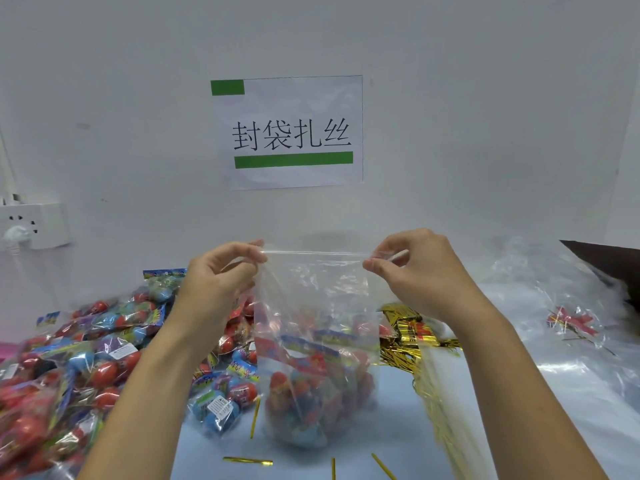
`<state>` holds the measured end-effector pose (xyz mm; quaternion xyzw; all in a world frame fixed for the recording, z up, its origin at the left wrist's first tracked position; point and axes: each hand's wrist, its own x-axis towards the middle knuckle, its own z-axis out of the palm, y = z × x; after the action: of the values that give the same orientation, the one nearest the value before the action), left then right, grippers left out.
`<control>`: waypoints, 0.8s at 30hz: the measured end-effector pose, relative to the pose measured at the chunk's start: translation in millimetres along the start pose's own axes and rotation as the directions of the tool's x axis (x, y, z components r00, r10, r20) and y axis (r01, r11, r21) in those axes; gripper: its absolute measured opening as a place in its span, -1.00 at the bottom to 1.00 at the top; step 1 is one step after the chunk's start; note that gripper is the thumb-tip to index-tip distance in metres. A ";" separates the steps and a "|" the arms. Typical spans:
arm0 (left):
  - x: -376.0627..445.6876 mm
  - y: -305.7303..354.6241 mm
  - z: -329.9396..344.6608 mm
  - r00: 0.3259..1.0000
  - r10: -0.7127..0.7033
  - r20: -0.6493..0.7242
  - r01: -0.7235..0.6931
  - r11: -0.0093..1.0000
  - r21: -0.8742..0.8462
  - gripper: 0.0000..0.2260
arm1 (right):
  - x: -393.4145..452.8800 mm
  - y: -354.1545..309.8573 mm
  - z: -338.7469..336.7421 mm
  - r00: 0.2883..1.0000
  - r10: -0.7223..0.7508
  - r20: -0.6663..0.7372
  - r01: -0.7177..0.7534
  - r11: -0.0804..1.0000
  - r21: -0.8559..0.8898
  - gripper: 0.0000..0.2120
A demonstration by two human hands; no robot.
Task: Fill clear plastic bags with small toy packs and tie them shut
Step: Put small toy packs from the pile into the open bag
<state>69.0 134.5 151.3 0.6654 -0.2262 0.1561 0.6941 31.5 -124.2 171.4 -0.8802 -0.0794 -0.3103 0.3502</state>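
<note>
A clear plastic bag [313, 299] hangs upright in front of me, its bottom holding several red and blue toy packs [311, 400]. My left hand [221, 275] pinches the bag's top left corner. My right hand [415, 268] pinches the top right corner, and the top edge is stretched taut between them. A big heap of loose toy packs [79, 358] lies to the left on the table. Gold twist ties [247, 461] lie scattered below the bag.
A bundle of gold twist ties [412, 337] sits behind the bag to the right. Empty clear bags [554, 323] pile up at the right. A paper sign [291, 133] hangs on the wall, a power socket [31, 223] at the left.
</note>
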 end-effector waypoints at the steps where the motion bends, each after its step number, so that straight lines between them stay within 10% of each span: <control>1: 0.6 -1.1 1.4 0.999 0.002 -0.037 0.000 0.999 0.044 -0.70 | 0.1 -0.1 0.5 1.000 -0.001 -0.007 0.001 1.000 -0.007 -0.89; 12: 1.0 0.9 6.0 0.996 0.036 -0.085 -0.034 0.999 0.023 -0.64 | 0.5 0.9 0.1 0.996 0.005 -0.088 -0.008 0.999 -0.034 -0.90; 17: -4.4 1.0 -15.2 0.925 -0.328 0.193 0.170 0.811 0.560 0.04 | 0.3 -0.5 2.5 0.995 0.000 -0.096 -0.004 0.999 -0.035 -0.89; 20: -8.9 -0.8 -11.3 0.796 -0.506 0.334 0.136 0.685 0.715 -0.22 | 0.4 -1.4 4.4 0.994 0.003 -0.105 -0.007 0.999 -0.039 -0.88; 24: -6.3 -13.4 3.7 0.867 -0.419 0.268 0.114 0.691 0.714 -0.64 | 0.7 -2.9 5.8 0.994 -0.012 -0.106 0.008 0.999 -0.034 -0.90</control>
<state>70.1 130.5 136.6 0.9145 -0.1926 -0.0211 0.3551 33.8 -118.2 170.2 -0.8679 -0.0599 -0.3595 0.3377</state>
